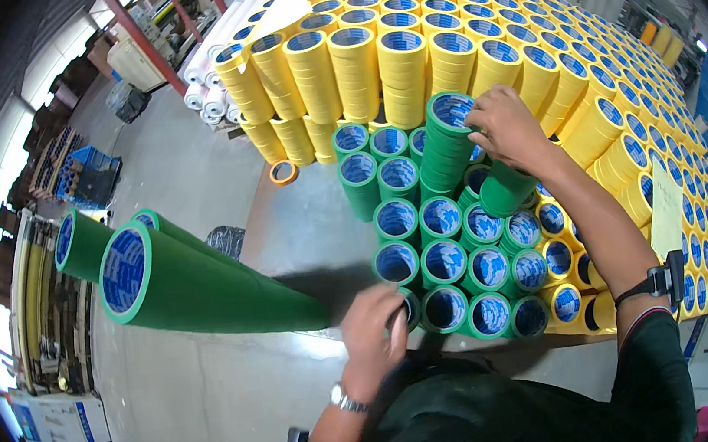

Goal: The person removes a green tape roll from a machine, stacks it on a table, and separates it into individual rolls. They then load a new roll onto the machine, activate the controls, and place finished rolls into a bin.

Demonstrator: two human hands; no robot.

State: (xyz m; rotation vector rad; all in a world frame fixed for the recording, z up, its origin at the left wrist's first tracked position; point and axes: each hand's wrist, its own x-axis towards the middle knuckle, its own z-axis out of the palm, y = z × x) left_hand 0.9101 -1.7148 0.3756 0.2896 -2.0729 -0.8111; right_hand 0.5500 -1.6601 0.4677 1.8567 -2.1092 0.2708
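Steadying green stack point(447, 145) under right hand point(507, 127), fingers curled on top | left hand point(373, 334) gripping long roll point(204, 283) | stack may topple sideways.

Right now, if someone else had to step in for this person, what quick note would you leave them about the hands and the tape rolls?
Left hand: gripping the near end of a long green roll stack that lies on its side.
Right hand: on top of a tall upright green stack.
Done: many green stacks stand on end beside the yellow stacks.
Left: the long stack in the left hand and a second one behind it are not yet upright.
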